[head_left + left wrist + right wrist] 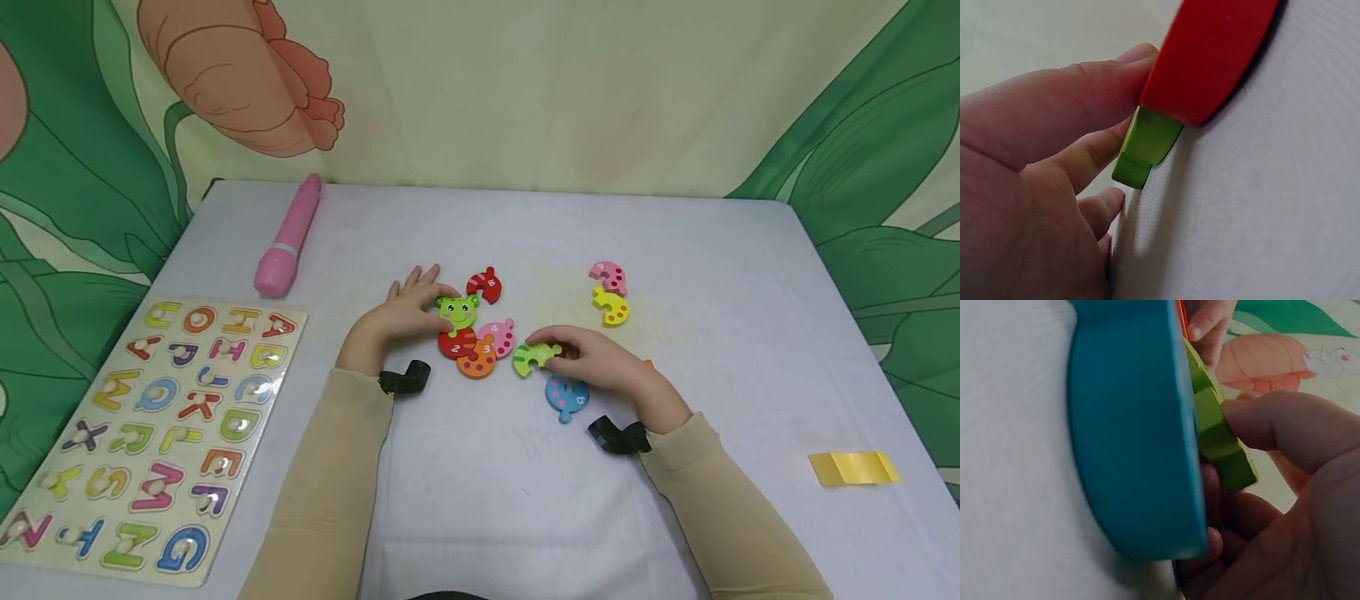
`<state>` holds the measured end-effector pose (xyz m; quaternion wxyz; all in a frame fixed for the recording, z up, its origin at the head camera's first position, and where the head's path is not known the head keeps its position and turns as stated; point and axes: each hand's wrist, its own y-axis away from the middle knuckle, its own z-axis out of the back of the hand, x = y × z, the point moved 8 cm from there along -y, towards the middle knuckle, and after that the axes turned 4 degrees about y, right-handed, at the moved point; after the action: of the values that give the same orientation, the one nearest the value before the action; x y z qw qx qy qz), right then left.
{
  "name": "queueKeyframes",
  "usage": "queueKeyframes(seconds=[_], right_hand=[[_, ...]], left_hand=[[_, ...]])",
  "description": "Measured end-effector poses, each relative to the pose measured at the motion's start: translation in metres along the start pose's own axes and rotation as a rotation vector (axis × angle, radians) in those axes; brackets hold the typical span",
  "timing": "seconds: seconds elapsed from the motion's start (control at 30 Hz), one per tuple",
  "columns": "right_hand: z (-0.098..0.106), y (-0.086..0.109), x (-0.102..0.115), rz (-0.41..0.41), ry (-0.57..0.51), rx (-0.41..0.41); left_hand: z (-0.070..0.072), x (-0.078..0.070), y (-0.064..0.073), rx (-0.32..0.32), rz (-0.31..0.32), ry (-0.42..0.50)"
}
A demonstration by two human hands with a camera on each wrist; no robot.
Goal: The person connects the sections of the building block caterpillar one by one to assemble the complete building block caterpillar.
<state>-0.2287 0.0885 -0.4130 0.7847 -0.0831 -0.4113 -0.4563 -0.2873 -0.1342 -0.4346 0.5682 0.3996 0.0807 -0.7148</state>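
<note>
My left hand [405, 315] has its thumb and index finger at the edges of a green smiling-face puzzle piece [457, 311], which joins a red piece marked 2 [456, 342]. In the left wrist view the thumb reaches the red piece's side [1210, 62]. An orange piece marked 3 [477, 360] and a pink piece marked 4 [498, 337] continue that chain. Just right of it, my right hand [600, 360] pinches a light green striped puzzle piece [1216, 425] between thumb and fingers. A blue spotted piece [566, 398] lies below that hand.
A red piece marked 8 [485, 286] lies behind the chain; pink [609, 276] and yellow [611, 307] pieces lie behind my right hand, an orange bit [649, 363] beside it. Left are a pink microphone [288, 237] and a letter board [168, 417]. Yellow strip [853, 468] at right.
</note>
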Motion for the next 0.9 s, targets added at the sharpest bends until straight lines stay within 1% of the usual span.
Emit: queueKeyframes(seconds=[0.17, 0.27, 0.37, 0.43, 0.5, 0.6, 0.73, 0.9], right_hand=[[0.000, 0.000, 0.000, 0.016, 0.008, -0.002], [0.002, 0.001, -0.002, -0.008, -0.008, -0.042], [0.006, 0.001, -0.004, -0.022, -0.050, -0.098], [0.009, 0.002, -0.004, -0.029, -0.069, -0.131], [0.010, 0.002, -0.003, -0.023, -0.090, -0.146], [0.010, 0.001, -0.002, -0.005, -0.098, -0.146], [0.008, -0.001, 0.001, 0.040, -0.102, -0.116], [0.008, 0.000, 0.007, 0.043, -0.089, -0.099]], left_hand=[[0.000, 0.000, 0.000, 0.001, -0.005, -0.005], [-0.001, 0.001, 0.000, 0.001, -0.005, -0.006], [-0.001, 0.000, 0.000, 0.002, -0.004, -0.008], [-0.001, 0.000, 0.000, 0.003, -0.004, -0.009], [-0.001, 0.000, 0.000, 0.003, -0.006, -0.012], [-0.001, 0.000, 0.000, 0.002, -0.005, -0.012], [-0.002, 0.001, -0.001, 0.000, -0.001, -0.010], [-0.001, 0.001, 0.000, 0.002, 0.003, -0.009]])
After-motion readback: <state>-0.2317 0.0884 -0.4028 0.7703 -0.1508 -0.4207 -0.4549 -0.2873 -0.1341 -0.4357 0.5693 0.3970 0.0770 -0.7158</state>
